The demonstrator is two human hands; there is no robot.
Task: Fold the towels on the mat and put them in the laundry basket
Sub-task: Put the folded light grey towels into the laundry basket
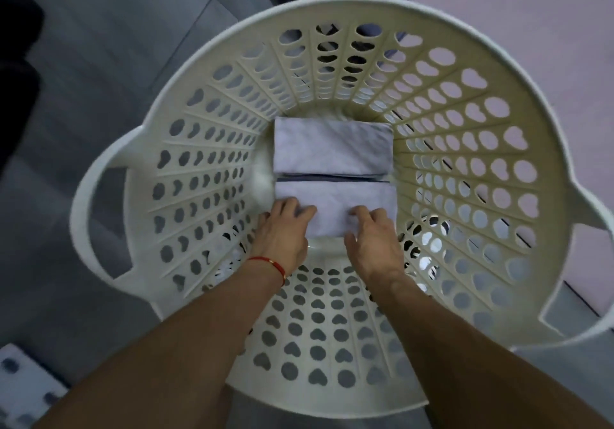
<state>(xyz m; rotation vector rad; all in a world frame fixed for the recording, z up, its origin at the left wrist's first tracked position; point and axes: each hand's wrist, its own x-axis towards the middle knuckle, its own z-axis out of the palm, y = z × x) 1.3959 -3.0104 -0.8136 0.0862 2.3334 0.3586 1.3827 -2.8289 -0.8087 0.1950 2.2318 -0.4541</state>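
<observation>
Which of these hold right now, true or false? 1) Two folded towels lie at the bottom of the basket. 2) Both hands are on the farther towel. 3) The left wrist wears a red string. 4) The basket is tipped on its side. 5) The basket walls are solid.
1) True: the far folded towel and the near folded towel lie side by side at the bottom of the laundry basket.
2) False: the left hand and right hand hold the near towel's front edge.
3) True: a red string circles it.
4) False: it stands upright, viewed from above.
5) False: the walls are full of holes.
</observation>
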